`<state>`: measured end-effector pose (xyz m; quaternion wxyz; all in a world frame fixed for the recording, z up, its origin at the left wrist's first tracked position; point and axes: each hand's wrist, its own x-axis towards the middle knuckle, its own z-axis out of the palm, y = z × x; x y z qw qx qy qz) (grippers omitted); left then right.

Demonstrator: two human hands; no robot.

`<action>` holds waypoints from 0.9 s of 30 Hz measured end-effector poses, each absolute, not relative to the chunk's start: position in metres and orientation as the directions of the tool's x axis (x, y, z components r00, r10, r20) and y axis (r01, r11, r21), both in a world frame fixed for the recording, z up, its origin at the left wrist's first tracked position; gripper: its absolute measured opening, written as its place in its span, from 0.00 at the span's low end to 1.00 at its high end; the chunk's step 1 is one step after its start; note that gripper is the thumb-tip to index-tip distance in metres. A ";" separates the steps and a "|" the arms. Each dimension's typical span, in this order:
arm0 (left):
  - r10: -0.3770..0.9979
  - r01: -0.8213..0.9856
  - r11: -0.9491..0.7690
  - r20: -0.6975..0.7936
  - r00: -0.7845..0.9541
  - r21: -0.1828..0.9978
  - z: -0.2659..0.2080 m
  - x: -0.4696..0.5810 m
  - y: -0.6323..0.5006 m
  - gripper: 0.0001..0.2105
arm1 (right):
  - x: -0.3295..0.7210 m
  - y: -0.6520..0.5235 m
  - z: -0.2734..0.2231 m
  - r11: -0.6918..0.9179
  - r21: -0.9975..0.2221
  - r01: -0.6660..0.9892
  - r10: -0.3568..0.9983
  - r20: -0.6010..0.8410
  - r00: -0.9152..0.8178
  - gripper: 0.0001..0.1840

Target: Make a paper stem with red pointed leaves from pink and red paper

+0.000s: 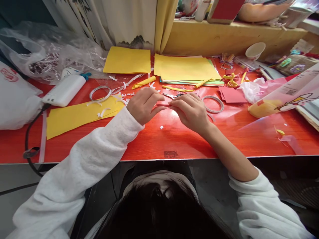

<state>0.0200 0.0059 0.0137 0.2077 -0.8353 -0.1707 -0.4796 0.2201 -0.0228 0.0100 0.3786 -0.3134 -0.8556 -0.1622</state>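
Over the red table (pixel 179 139), my left hand (pixel 144 103) and my right hand (pixel 190 109) face each other with fingers closed. Between their fingertips is a thin red paper strip (pixel 162 105), pinched at its two ends. Just behind the strip lie scissors (pixel 169 95), their handles partly hidden by my right hand. A roll of tape (pixel 213 104) rests to the right of my right hand. Rolled yellow paper tubes (pixel 144 82) and small white scraps lie beyond my left hand.
Yellow sheets (pixel 127 60) and a stack of coloured paper (pixel 184 68) lie at the back. Yellow strips (pixel 82 114), another tape roll (pixel 100 94) and a white power bank (pixel 65 90) are at left. Red paper squares (pixel 232 95) and a paper cup (pixel 255 50) sit at right.
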 end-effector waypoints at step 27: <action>0.305 0.336 -0.930 0.825 0.477 0.149 0.016 0.021 0.003 0.06 | 0.218 -0.023 0.010 0.685 -0.007 0.728 0.503 0.728 -0.466 0.08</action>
